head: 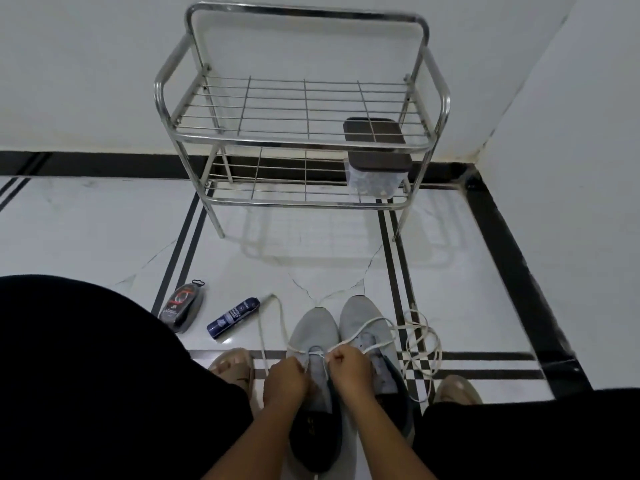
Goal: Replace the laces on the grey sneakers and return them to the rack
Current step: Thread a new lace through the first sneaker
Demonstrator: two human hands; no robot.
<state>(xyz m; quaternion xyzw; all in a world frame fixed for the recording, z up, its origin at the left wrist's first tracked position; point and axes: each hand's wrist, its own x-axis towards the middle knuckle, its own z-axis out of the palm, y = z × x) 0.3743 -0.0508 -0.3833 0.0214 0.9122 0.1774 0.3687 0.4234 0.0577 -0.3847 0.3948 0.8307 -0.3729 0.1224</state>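
Two grey sneakers stand side by side on the floor between my knees, toes pointing at the rack. On the left sneaker [311, 332] a white lace [277, 320] runs through the lowest eyelets. My left hand [285, 379] grips the lace's left strand at the shoe's throat. My right hand [348, 367] pinches the right strand, which crosses over the right sneaker [363, 317]. A second white lace [424, 344] lies coiled on the floor to the right of that sneaker. The metal shoe rack [301, 140] stands against the wall ahead.
A lidded container [375, 168] sits on the rack's lower shelf at right. A shoe polish pack [181, 306] and a dark blue tube [232, 317] lie on the floor to the left. My sandalled feet [232, 367] flank the sneakers. A wall corner rises at right.
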